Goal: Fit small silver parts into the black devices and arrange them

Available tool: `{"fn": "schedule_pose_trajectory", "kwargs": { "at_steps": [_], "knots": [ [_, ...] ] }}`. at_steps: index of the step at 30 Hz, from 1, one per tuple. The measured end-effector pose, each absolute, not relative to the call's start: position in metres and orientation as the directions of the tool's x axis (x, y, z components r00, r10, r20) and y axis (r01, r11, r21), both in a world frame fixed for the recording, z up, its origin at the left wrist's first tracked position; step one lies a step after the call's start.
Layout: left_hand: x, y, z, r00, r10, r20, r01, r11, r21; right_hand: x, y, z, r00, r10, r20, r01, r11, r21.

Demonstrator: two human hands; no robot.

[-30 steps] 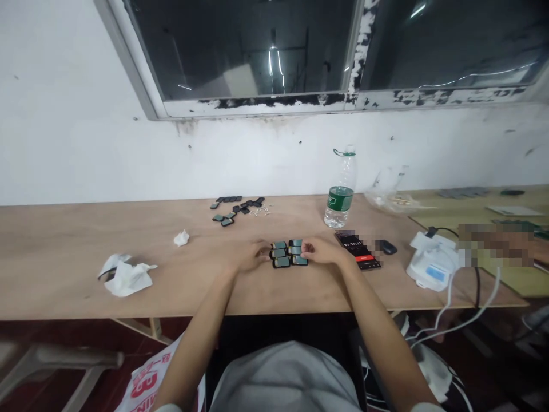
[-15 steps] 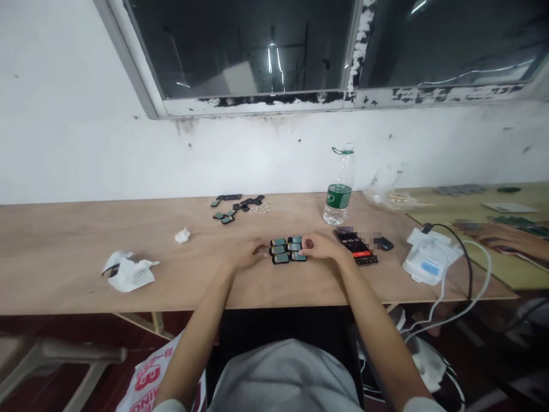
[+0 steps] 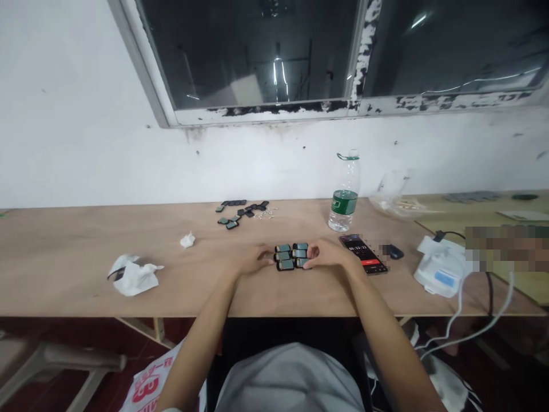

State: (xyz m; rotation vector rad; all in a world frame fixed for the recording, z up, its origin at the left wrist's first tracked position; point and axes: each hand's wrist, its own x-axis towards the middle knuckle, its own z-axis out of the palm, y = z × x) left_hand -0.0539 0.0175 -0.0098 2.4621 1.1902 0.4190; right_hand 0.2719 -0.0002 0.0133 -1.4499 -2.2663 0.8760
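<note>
Small black rectangular modules with grey-green faces [image 3: 285, 264] lie flat in two short columns on the wooden table. My left hand [image 3: 254, 258] rests at the left column's outer edge, its thumb and fingers curved and apart, with nothing visible between them. At the right column [image 3: 299, 253], my right hand [image 3: 326, 253] touches the outer ends of the modules. Its thumb is by the nearest one and its index finger sits farther back, spread apart. The right fingers partly cover that column.
Behind lie more loose modules [image 3: 246, 212] and small white bits [image 3: 266, 214]. A water bottle [image 3: 343, 200], phone [image 3: 364, 256], dark mouse-like object [image 3: 394, 251] and white box with cables [image 3: 440, 269] stand right. Crumpled tissues [image 3: 135, 277] lie left. Another person's blurred arm is at far right.
The view has shifted slightly, so everything sits a little lower and to the right. My right thumb has come down to the nearest module, and its fingers are spread wider.
</note>
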Motion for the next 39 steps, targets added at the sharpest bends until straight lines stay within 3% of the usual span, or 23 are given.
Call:
{"fn": "schedule_pose_trajectory", "kwargs": {
  "at_steps": [30,39],
  "knots": [
    [-0.052,0.018,-0.018,0.599,0.793,0.115,0.647,-0.563,0.514,0.268,-0.009,0.023,-0.421,0.903,-0.092,0.699,0.258,-0.667],
    [-0.05,0.008,-0.011,0.602,0.787,0.137,0.633,-0.575,0.519,0.267,-0.007,0.017,-0.43,0.902,-0.027,0.666,0.297,-0.684]
  ]
}}
